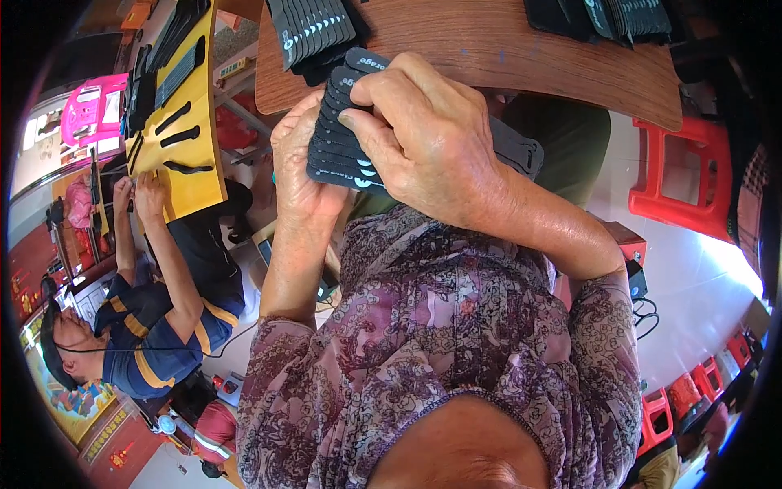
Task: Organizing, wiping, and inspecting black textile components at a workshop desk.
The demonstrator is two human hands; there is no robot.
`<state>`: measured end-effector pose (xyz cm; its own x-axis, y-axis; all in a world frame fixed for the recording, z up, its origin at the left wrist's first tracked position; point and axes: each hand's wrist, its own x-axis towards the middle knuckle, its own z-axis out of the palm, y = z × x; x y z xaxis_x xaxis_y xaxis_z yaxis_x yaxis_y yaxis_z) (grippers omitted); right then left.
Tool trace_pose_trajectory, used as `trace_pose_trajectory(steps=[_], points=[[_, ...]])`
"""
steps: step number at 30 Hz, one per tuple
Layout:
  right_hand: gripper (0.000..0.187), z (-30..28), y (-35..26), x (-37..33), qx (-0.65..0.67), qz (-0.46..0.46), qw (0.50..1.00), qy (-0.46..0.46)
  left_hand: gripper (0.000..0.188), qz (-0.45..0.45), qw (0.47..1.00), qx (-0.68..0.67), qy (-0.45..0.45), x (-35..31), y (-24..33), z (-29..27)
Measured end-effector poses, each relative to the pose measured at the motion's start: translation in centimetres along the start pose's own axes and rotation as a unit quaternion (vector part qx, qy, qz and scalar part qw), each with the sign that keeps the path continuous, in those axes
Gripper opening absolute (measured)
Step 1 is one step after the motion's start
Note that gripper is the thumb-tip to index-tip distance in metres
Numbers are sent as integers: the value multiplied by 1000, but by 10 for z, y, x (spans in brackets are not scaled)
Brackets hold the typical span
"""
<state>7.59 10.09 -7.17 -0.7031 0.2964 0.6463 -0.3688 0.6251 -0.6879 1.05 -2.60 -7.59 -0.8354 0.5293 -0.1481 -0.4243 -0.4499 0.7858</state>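
Observation:
A fanned stack of flat black fabric straps point(332, 138) with rounded ends and white print is held up in front of my chest, near the table's edge. My left hand point(303, 167) is closed around the stack's left side, its fingers partly hidden behind it. Over the stack's right side, my right hand point(432, 134) is closed, with thumb and forefinger pinched at the edge of an upper strap. Past my right wrist, the straps' other ends point(519, 151) show. The back of my right hand hides the middle of the stack.
On the brown wooden table point(456, 49) lie a second fanned strap stack point(314, 33) and, far right, a third point(627, 20). At left, a co-worker point(155, 326) works by a yellow table point(195, 155) bearing black straps. A red stool point(684, 175) stands at right.

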Motion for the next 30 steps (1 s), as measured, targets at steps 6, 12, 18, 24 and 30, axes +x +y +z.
trace_pose_trajectory(steps=[6,12,18,24,30], points=[[19,-2,1,1,6,7,1000,-10,24,-7,1000,1,-15,2,0,-1],[20,-2,2,-1,-17,-19,1000,-1,23,-9,1000,9,-12,2,0,3],[19,-1,6,-3,-55,-56,997,-5,21,-13,1000,15,6,3,-1,8],[18,1,7,-3,-67,-68,995,-8,19,-11,1000,7,-2,4,-3,6],[18,2,7,-3,-70,-68,995,-5,20,-9,1000,-4,-11,7,-3,5]])
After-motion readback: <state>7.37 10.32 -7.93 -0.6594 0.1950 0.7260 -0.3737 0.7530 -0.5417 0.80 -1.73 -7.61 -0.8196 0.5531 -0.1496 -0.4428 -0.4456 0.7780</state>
